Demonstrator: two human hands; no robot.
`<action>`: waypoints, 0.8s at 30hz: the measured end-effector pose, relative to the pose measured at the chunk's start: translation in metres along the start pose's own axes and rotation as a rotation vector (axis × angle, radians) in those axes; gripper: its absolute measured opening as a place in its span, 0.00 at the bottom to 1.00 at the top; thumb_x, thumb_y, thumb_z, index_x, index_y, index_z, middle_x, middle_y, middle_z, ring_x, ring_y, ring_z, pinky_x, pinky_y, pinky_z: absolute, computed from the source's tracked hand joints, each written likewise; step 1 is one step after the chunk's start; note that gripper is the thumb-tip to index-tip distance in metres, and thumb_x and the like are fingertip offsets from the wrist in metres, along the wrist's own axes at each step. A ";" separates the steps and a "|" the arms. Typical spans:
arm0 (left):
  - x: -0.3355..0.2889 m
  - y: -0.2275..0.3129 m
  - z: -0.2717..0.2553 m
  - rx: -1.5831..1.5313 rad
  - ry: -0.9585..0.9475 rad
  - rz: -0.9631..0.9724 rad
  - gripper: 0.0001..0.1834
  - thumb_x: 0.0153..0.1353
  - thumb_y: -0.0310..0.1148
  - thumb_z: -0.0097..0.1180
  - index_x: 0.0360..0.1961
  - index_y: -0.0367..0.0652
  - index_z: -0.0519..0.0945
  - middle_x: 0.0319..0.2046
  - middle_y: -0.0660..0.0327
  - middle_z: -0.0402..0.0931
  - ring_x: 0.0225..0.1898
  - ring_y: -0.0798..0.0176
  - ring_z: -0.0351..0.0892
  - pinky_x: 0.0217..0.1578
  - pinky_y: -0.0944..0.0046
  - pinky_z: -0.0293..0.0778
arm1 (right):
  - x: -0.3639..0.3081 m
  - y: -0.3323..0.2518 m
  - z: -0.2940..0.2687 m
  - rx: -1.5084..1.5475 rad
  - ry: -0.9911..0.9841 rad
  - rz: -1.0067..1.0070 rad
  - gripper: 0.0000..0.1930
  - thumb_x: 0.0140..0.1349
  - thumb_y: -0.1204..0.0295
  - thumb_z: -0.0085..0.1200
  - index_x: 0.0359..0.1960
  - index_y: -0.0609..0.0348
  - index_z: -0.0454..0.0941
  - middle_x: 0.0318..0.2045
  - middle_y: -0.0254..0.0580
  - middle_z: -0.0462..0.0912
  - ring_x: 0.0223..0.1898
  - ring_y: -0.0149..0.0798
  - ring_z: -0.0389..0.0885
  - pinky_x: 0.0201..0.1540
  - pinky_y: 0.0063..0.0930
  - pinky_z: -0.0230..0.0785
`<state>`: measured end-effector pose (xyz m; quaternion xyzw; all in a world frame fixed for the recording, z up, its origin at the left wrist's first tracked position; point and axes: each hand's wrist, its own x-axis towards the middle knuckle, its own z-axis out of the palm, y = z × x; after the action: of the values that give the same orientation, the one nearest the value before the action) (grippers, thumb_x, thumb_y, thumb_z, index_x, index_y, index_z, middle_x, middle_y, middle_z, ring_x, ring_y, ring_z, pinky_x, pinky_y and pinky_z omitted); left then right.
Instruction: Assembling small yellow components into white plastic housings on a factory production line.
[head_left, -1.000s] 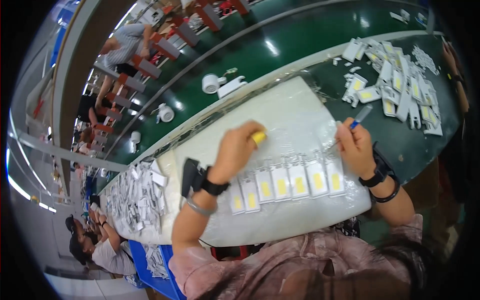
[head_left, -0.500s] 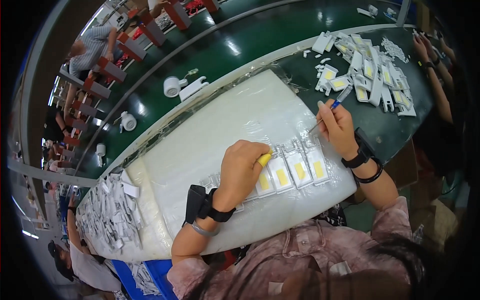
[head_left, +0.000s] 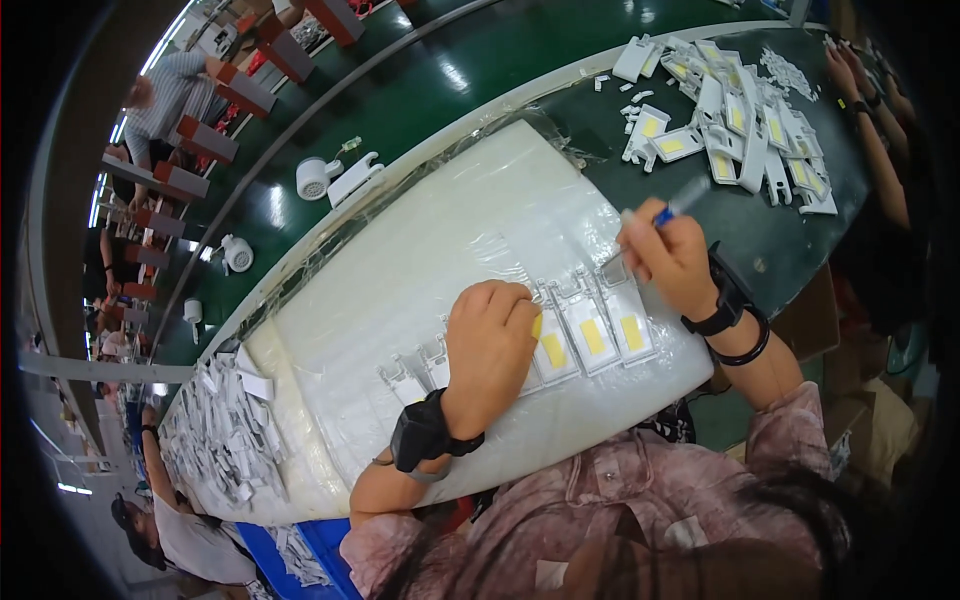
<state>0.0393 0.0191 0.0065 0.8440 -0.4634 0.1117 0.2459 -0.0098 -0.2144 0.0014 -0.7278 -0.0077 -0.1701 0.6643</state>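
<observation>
A row of white plastic housings with yellow rectangles (head_left: 594,338) lies on a thick white foam pad (head_left: 400,265) wrapped in clear film. My left hand (head_left: 490,340) rests over the middle of this row with its fingers curled down. It has a yellow finger cover, and whatever its fingertips pinch is hidden. In my closed right hand (head_left: 668,258) is a screwdriver (head_left: 664,215) with a blue and clear handle, blurred at its back end. Its thin shaft points down toward the upper end of the rightmost housings.
Several finished-looking white housings (head_left: 740,120) are heaped at the far right, beside small white pieces (head_left: 788,75). More white parts (head_left: 220,430) pile up at the left, above a blue bin (head_left: 270,560). White lamp heads (head_left: 313,178) sit on the green belt (head_left: 420,90). Other people work nearby.
The right hand has shifted slightly left and down with the screwdriver, whose handle has tilted. My left hand still covers the row, uncovering more housings on its left. The whole view has shifted slightly.
</observation>
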 end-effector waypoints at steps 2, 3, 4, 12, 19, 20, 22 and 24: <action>-0.002 -0.002 0.006 0.006 0.015 0.015 0.14 0.37 0.21 0.60 0.30 0.41 0.77 0.36 0.61 0.75 0.42 0.53 0.73 0.43 0.56 0.70 | -0.004 0.006 -0.001 -0.044 -0.144 -0.217 0.10 0.66 0.71 0.49 0.26 0.59 0.75 0.17 0.36 0.77 0.17 0.28 0.72 0.22 0.20 0.63; -0.003 -0.002 0.007 0.012 0.029 0.032 0.15 0.36 0.21 0.60 0.31 0.41 0.77 0.36 0.61 0.74 0.42 0.53 0.73 0.42 0.56 0.71 | -0.005 0.006 0.000 -0.086 -0.285 -0.436 0.08 0.64 0.73 0.51 0.27 0.60 0.77 0.19 0.39 0.80 0.19 0.33 0.76 0.25 0.24 0.67; -0.003 -0.003 0.007 0.014 0.030 0.024 0.15 0.36 0.21 0.60 0.31 0.41 0.77 0.36 0.61 0.74 0.42 0.53 0.73 0.42 0.56 0.71 | -0.005 -0.003 -0.002 -0.153 -0.446 -0.481 0.04 0.59 0.75 0.54 0.30 0.61 0.80 0.26 0.41 0.83 0.28 0.42 0.81 0.36 0.32 0.71; -0.009 0.000 0.004 0.153 -0.033 0.086 0.18 0.38 0.25 0.59 0.37 0.39 0.78 0.41 0.59 0.74 0.47 0.53 0.72 0.50 0.50 0.70 | -0.010 -0.002 0.015 -0.183 -0.721 -0.624 0.04 0.58 0.76 0.57 0.35 0.60 0.81 0.32 0.36 0.84 0.34 0.37 0.81 0.49 0.35 0.70; -0.022 0.006 -0.006 0.140 -0.196 0.047 0.24 0.45 0.28 0.58 0.48 0.35 0.76 0.52 0.56 0.70 0.57 0.52 0.67 0.60 0.44 0.61 | -0.005 -0.007 0.009 -0.170 -0.666 -0.428 0.04 0.62 0.76 0.53 0.31 0.62 0.79 0.29 0.39 0.82 0.29 0.39 0.80 0.39 0.29 0.72; -0.025 0.007 -0.006 0.133 -0.201 0.043 0.22 0.49 0.28 0.55 0.48 0.33 0.76 0.53 0.54 0.69 0.57 0.52 0.66 0.61 0.43 0.59 | -0.004 -0.009 0.008 -0.185 -0.580 -0.338 0.07 0.63 0.75 0.51 0.28 0.62 0.78 0.28 0.40 0.81 0.27 0.38 0.79 0.35 0.27 0.72; -0.026 0.006 -0.004 0.114 -0.206 0.043 0.20 0.54 0.28 0.52 0.48 0.30 0.75 0.53 0.51 0.69 0.58 0.51 0.65 0.62 0.43 0.57 | -0.001 -0.019 0.019 -0.187 -0.524 -0.098 0.08 0.66 0.74 0.48 0.28 0.63 0.76 0.26 0.39 0.79 0.25 0.35 0.78 0.32 0.25 0.70; -0.026 0.005 -0.004 0.097 -0.189 0.038 0.20 0.54 0.28 0.52 0.48 0.30 0.75 0.53 0.51 0.70 0.58 0.51 0.65 0.62 0.43 0.57 | 0.004 -0.015 0.028 -0.254 -0.503 0.075 0.11 0.71 0.72 0.42 0.30 0.63 0.72 0.23 0.35 0.74 0.22 0.26 0.74 0.26 0.21 0.67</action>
<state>0.0210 0.0373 0.0007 0.8529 -0.4943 0.0586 0.1576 -0.0035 -0.1866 0.0150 -0.8244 -0.1240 0.0411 0.5507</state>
